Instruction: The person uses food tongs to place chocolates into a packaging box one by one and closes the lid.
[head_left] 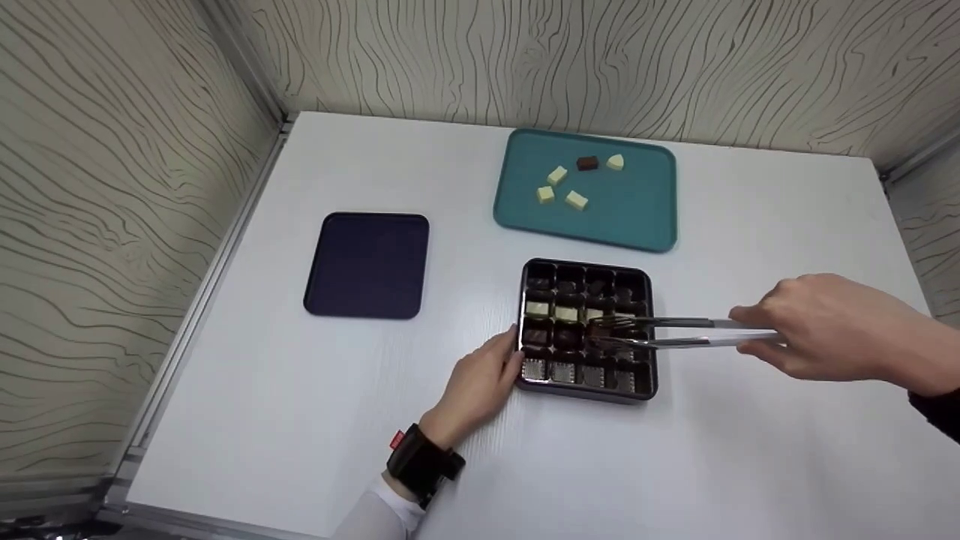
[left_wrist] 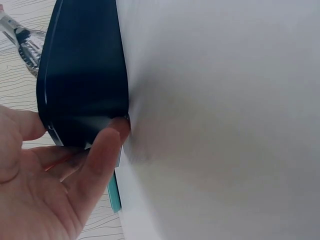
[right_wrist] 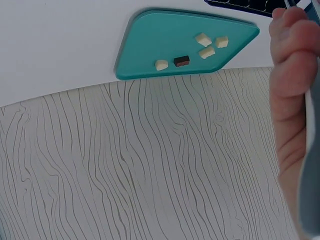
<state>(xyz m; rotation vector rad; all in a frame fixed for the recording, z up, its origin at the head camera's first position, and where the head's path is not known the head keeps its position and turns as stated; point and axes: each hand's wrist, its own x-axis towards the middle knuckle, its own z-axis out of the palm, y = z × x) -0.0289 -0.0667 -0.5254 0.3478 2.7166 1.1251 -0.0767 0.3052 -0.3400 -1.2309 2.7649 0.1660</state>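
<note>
A dark compartment box (head_left: pixel 586 390) of chocolates stands on the white table. My left hand (head_left: pixel 476 382) holds its near left corner; in the left wrist view fingers touch both the rim and the lower edge of the wall. From the right, my right hand (head_left: pixel 832 330) grips silver tongs (head_left: pixel 705 342), whose two arms reach over the box. Their slotted tips sit low at a dark chocolate (head_left: pixel 600 334) in the third row; whether they pinch it I cannot tell. White chocolates (head_left: pixel 566 313) lie in the second row, and ridged ones (head_left: pixel 562 372) in the nearest row.
Behind the box lies a teal tray (head_left: pixel 637 210) with several white pieces (head_left: pixel 577 200) and one brown chocolate (head_left: pixel 587 163). A dark navy square tray (head_left: pixel 367 266) lies to the left. Wood-patterned panels (head_left: pixel 480 60) border the table at the back and sides.
</note>
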